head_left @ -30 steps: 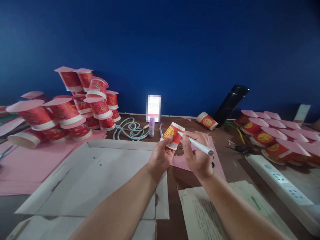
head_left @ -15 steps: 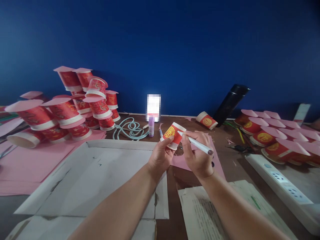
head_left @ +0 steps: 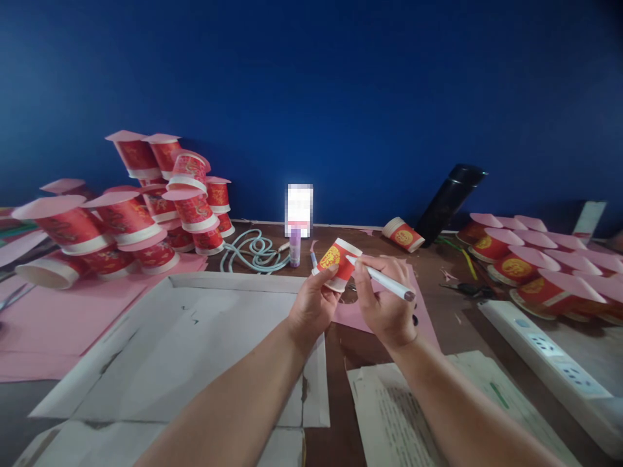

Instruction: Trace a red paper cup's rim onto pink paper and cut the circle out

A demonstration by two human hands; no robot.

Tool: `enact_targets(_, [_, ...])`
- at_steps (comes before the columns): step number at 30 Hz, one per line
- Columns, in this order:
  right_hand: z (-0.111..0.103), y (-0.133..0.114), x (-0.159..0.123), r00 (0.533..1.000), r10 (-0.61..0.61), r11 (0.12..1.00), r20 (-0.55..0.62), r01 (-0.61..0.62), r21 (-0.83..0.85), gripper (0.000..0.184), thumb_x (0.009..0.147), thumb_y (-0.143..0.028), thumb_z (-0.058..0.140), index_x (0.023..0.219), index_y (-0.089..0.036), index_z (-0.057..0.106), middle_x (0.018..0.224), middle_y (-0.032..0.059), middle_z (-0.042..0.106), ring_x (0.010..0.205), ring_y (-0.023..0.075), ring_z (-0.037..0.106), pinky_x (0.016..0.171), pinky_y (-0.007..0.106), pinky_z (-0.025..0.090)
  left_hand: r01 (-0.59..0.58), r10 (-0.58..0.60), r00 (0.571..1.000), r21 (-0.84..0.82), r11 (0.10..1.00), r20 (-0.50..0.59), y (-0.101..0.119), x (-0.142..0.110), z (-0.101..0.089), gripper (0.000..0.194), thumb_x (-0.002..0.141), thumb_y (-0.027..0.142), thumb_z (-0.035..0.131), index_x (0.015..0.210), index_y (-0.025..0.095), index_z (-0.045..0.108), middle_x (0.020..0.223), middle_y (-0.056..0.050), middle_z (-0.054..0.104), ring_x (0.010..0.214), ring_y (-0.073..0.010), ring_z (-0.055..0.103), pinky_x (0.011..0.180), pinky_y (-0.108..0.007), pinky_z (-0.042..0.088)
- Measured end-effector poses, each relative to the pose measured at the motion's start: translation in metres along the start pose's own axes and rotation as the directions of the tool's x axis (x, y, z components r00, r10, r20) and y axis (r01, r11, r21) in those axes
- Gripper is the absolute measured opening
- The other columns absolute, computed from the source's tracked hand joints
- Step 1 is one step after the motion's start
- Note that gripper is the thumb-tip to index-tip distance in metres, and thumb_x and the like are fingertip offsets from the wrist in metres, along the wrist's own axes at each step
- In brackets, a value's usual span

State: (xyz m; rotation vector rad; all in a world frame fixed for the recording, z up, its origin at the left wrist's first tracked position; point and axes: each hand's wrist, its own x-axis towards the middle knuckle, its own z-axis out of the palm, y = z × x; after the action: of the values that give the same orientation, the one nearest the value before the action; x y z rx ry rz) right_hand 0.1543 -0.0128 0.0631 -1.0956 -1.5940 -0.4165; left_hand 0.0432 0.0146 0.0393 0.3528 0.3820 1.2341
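My left hand (head_left: pixel 316 301) is closed around a small red paper cup (head_left: pixel 341 256) with a gold emblem, tilted over the table. In my right hand (head_left: pixel 387 301) is a white marker pen (head_left: pixel 389 283), gripped near its front end. Its tip is at the cup's red side; whether it touches cannot be made out. Beneath my right hand lies a pink paper sheet (head_left: pixel 423 311). A purple glue stick (head_left: pixel 294 250) stands upright just beyond my left hand.
Stacked red cups (head_left: pixel 129 217) with pink paper tops rise at left; more capped cups (head_left: pixel 516 266) sit at right. A white cardboard tray (head_left: pixel 219 288), power strip (head_left: pixel 540 350), printed papers (head_left: pixel 384 389), pale cable (head_left: pixel 256 250), leaning black flask (head_left: pixel 450 201) and fallen cup (head_left: pixel 403 234) surround my hands.
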Motion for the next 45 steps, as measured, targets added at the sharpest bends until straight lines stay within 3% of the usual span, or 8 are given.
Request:
enact_targets(19, [-0.0003,0.0011,-0.0007,1.000,0.012,1.000,0.012,-0.012,-0.004,0.006,0.088,-0.022,0.059,0.092,-0.021,0.063,0.086,0.0043,0.072,0.080,0.0192,0.066,0.084,0.039,0.048,0.005,-0.007,0.999,-0.035,0.999,-0.044,0.0020,0.0007,-0.0005,0.036,0.072,0.014,0.073,0.108,0.019,0.069,0.101,-0.004,0.075,0.112,-0.0192,0.064,0.101,-0.027,0.043])
enact_targets(28, [-0.0004,0.0010,-0.0006,1.000,0.004,1.000,0.006,-0.004,0.000,0.005,0.087,-0.020,0.060,0.091,-0.021,0.063,0.085,0.0036,0.072,0.080,0.0182,0.066,0.083,0.038,0.048,0.004,-0.006,0.998,-0.023,1.000,-0.063,0.0026,0.0004,-0.0013,0.030,0.074,0.014,0.072,0.103,0.016,0.070,0.099,-0.006,0.075,0.103,-0.0181,0.067,0.099,-0.028,0.043])
enact_targets(45, [0.0001,0.0019,-0.0004,1.000,-0.008,1.000,-0.008,0.007,-0.012,0.004,0.087,-0.020,0.061,0.090,-0.020,0.063,0.083,0.0031,0.071,0.077,0.0174,0.065,0.083,0.036,0.047,0.001,-0.002,0.999,-0.022,1.000,-0.043,0.0036,0.0015,-0.0020,0.030,0.075,0.015,0.071,0.105,0.017,0.070,0.101,-0.005,0.075,0.104,-0.0178,0.066,0.097,-0.027,0.043])
